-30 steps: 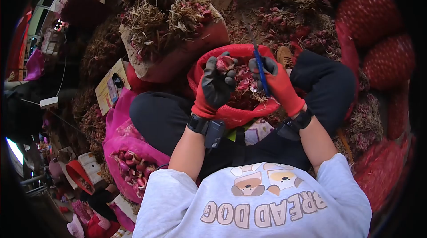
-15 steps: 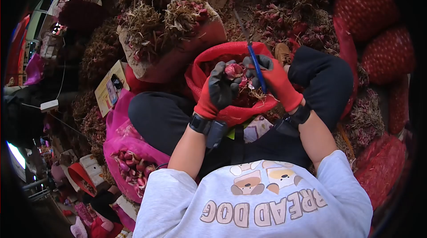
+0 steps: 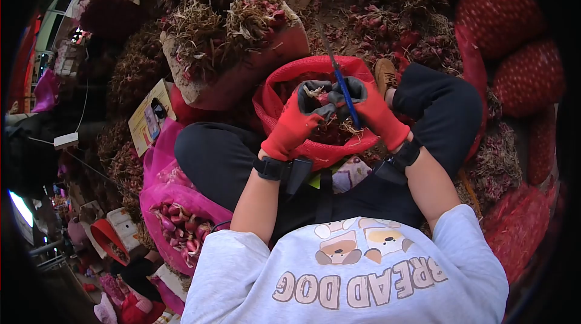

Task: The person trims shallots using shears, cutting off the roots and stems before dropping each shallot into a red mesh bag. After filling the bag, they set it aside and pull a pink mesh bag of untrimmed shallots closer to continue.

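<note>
My left hand (image 3: 298, 119), in a red glove with a dark palm, is closed around a shallot (image 3: 317, 93); only its pale, dry end shows between the fingers. Beside it, my right hand (image 3: 371, 111), gloved alike, grips the blue handle of a knife (image 3: 343, 86), whose thin blade points away from me. Both hands nearly touch, above an open red mesh bag (image 3: 279, 82) between my legs. Dry roots and scraps lie inside the bag, partly hidden by the hands.
Bunched shallots with dry stalks (image 3: 209, 27) top a pale block ahead left; more shallots (image 3: 402, 18) lie ahead on the floor. At my left is a pink mesh bag (image 3: 209, 194) of trimmed shallots. Full red mesh sacks (image 3: 499, 9) line the right side.
My left hand has rolled over, so its red back now faces up and the shallot's red bulb is hidden. The right hand and knife have barely moved.
</note>
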A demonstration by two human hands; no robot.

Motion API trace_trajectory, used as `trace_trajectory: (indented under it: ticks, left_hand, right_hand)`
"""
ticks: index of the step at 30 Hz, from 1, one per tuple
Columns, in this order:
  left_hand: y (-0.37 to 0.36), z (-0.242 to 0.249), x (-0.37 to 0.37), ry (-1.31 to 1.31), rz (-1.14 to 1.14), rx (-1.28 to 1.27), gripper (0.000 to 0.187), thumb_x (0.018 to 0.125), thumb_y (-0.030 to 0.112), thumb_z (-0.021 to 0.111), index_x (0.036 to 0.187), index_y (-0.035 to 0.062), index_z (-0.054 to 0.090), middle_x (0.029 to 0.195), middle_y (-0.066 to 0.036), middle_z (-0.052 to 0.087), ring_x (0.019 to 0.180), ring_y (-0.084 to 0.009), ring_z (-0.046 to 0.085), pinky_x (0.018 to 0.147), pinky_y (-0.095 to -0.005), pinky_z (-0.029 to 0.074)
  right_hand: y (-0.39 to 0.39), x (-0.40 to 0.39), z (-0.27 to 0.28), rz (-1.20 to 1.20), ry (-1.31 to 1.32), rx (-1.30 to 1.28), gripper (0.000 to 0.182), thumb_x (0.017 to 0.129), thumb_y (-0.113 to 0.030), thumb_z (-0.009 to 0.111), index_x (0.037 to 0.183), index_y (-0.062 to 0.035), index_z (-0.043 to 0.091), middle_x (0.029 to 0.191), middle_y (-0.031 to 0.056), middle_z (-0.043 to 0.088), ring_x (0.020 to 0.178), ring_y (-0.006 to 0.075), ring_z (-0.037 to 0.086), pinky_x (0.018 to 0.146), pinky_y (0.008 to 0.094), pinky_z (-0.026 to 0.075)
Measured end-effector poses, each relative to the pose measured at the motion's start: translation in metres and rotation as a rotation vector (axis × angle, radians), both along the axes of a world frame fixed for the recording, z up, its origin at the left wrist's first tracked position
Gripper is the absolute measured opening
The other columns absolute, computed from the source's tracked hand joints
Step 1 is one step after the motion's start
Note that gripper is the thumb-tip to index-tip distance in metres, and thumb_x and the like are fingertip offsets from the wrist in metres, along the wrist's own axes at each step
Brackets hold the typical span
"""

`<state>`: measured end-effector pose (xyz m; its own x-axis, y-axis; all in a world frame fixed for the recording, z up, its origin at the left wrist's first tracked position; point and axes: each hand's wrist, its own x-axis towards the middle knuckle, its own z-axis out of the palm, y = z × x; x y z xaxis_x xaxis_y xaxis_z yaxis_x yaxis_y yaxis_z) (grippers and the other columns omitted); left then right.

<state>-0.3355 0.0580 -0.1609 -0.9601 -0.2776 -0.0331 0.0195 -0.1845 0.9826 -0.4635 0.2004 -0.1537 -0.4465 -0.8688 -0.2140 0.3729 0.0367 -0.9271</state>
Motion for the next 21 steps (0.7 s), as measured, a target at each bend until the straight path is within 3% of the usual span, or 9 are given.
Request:
trace_trajectory:
  ticks: [5,8,10,12,14,16,18,20,21]
  left_hand:
    - [-0.001,0.011,0.006,-0.092,-0.022,0.499,0.044,0.085,0.003,0.058,0.127,0.0032,0.043,0.108,-0.005,0.057,0.098,-0.0130,0.056,0.083,-0.0279,0.046]
    - [-0.003,-0.001,0.000,0.077,-0.081,-0.714,0.041,0.088,0.008,0.055,0.127,0.0028,0.042,0.105,-0.004,0.057,0.090,-0.0129,0.055,0.077,-0.0284,0.045]
    - [0.000,-0.024,0.004,-0.028,-0.031,-0.229,0.035,0.092,0.013,0.051,0.124,0.0026,0.043,0.100,-0.004,0.058,0.087,-0.0139,0.054,0.075,-0.0288,0.044]
    - [0.003,-0.029,0.010,-0.061,-0.001,-0.232,0.030,0.095,0.020,0.046,0.120,0.0030,0.046,0.096,-0.003,0.058,0.083,-0.0144,0.053,0.073,-0.0287,0.043]
    - [0.005,-0.017,0.016,-0.017,0.009,-0.721,0.029,0.099,0.026,0.040,0.115,0.0040,0.050,0.093,-0.002,0.059,0.080,-0.0145,0.054,0.070,-0.0281,0.044]
    - [-0.002,-0.038,0.015,-0.128,-0.068,-0.407,0.030,0.100,0.028,0.038,0.112,0.0046,0.052,0.092,-0.002,0.060,0.078,-0.0145,0.056,0.067,-0.0275,0.045]
    - [0.000,-0.049,0.011,-0.209,-0.033,0.063,0.031,0.100,0.029,0.037,0.111,0.0047,0.053,0.092,-0.002,0.061,0.076,-0.0140,0.058,0.064,-0.0269,0.047]
    - [0.017,-0.020,-0.004,-0.255,0.113,0.685,0.032,0.100,0.030,0.038,0.112,0.0043,0.053,0.091,-0.002,0.061,0.074,-0.0131,0.059,0.063,-0.0261,0.049]
    - [0.018,-0.021,-0.003,-0.260,0.113,0.580,0.033,0.100,0.031,0.037,0.112,0.0042,0.053,0.091,-0.003,0.061,0.075,-0.0126,0.059,0.064,-0.0261,0.050]
  right_hand:
    - [-0.002,-0.001,-0.004,-0.022,0.003,0.077,0.030,0.083,-0.018,0.068,0.107,-0.0011,0.058,0.090,0.0025,0.063,0.078,0.0072,0.058,0.068,0.0229,0.048]
    - [-0.006,0.002,-0.002,-0.109,0.098,0.036,0.028,0.083,-0.020,0.069,0.103,-0.0021,0.060,0.087,0.0008,0.063,0.076,0.0061,0.057,0.066,0.0225,0.047]
    - [-0.004,0.005,-0.008,-0.148,0.136,0.035,0.023,0.083,-0.017,0.069,0.100,-0.0027,0.061,0.085,-0.0002,0.063,0.076,0.0059,0.058,0.066,0.0214,0.047]
    - [-0.003,0.007,-0.003,-0.084,0.173,0.095,0.024,0.083,-0.017,0.069,0.100,-0.0031,0.061,0.084,0.0006,0.063,0.075,0.0063,0.058,0.065,0.0225,0.047]
    - [-0.002,0.011,0.004,-0.064,0.278,0.123,0.025,0.082,-0.018,0.069,0.102,-0.0032,0.061,0.084,0.0014,0.064,0.074,0.0071,0.059,0.065,0.0238,0.047]
    - [-0.005,0.017,0.009,-0.090,0.454,0.121,0.027,0.082,-0.018,0.069,0.103,-0.0031,0.061,0.083,0.0021,0.064,0.074,0.0082,0.060,0.066,0.0253,0.048]
    - [-0.007,0.020,0.015,-0.103,0.567,0.113,0.029,0.082,-0.020,0.069,0.102,-0.0013,0.060,0.086,0.0058,0.065,0.077,0.0104,0.060,0.069,0.0285,0.048]
    - [-0.008,0.023,0.010,-0.118,0.579,0.067,0.029,0.082,-0.021,0.069,0.101,-0.0002,0.059,0.088,0.0079,0.066,0.079,0.0118,0.060,0.071,0.0302,0.048]
    - [-0.010,0.026,-0.002,-0.129,0.535,0.026,0.029,0.082,-0.020,0.068,0.101,0.0000,0.059,0.088,0.0083,0.066,0.078,0.0121,0.061,0.071,0.0303,0.048]
